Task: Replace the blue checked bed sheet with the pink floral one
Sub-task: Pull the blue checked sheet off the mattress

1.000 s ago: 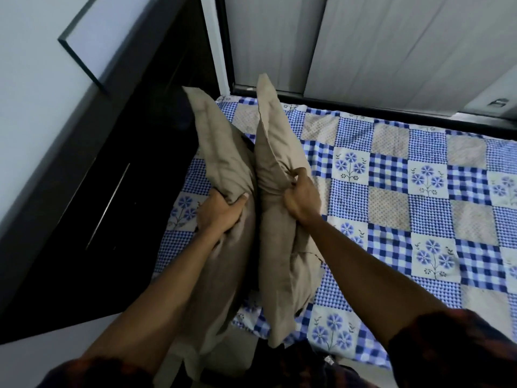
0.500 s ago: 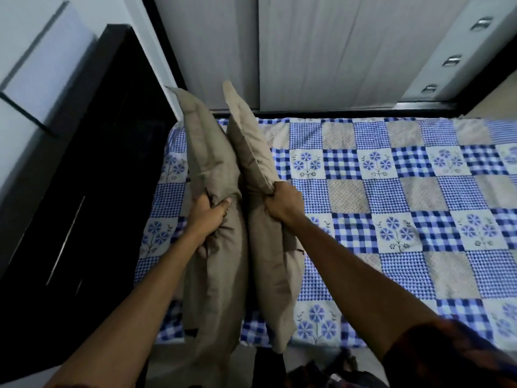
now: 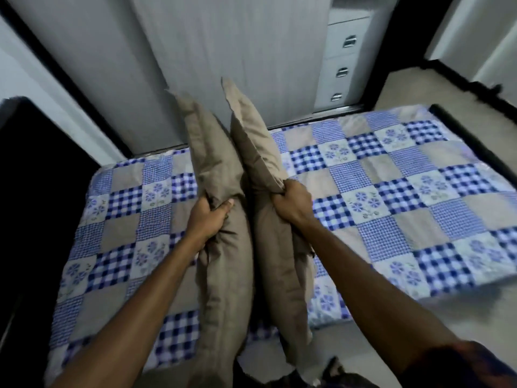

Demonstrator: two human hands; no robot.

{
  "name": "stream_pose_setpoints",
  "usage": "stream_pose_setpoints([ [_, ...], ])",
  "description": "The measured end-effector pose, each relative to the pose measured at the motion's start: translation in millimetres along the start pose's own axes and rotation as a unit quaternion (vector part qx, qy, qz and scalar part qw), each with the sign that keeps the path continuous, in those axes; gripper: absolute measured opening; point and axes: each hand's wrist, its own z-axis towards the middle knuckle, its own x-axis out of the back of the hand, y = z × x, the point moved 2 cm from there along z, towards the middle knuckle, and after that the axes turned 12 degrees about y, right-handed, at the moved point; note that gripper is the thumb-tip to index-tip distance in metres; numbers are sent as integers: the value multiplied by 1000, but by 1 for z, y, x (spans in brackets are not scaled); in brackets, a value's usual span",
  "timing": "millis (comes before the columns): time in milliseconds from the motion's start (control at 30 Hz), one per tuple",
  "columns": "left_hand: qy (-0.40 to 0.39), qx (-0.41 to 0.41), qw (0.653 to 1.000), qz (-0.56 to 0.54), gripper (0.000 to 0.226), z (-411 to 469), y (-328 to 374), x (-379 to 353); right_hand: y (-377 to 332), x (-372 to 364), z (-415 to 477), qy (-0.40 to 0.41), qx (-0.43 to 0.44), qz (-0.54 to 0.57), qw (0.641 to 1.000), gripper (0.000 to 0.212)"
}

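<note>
Both pillows are swinging right over the sheet (image 3: pixel 391 191); left hand (image 3: pixel 208 217) is bunching one pillow (image 3: pixel 221 261), right hand (image 3: pixel 292 201) bunching the other (image 3: pixel 277 261), long sides upright, side by side.

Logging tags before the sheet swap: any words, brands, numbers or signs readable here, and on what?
None: no text reads anywhere.
The blue checked bed sheet shows only checks and flower prints; the left pillow, right pillow and drawer fronts are plain.
</note>
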Motion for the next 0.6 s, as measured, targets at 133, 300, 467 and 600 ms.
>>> stream_pose_setpoints([
  [133,-48,-19,998,-29,62,-44,59,-103,77,102,20,31,-23,-11,999,19],
  [300,-110,-9,991,-72,49,-91,120,-223,165,209,49,68,-72,-49,994,9],
  [467,-190,24,972,-137,34,-122,170,-334,244,290,85,120,-115,-98,981,8],
  [600,-217,37,963,-159,31,-126,209,-423,293,342,129,126,-121,-146,974,1],
])
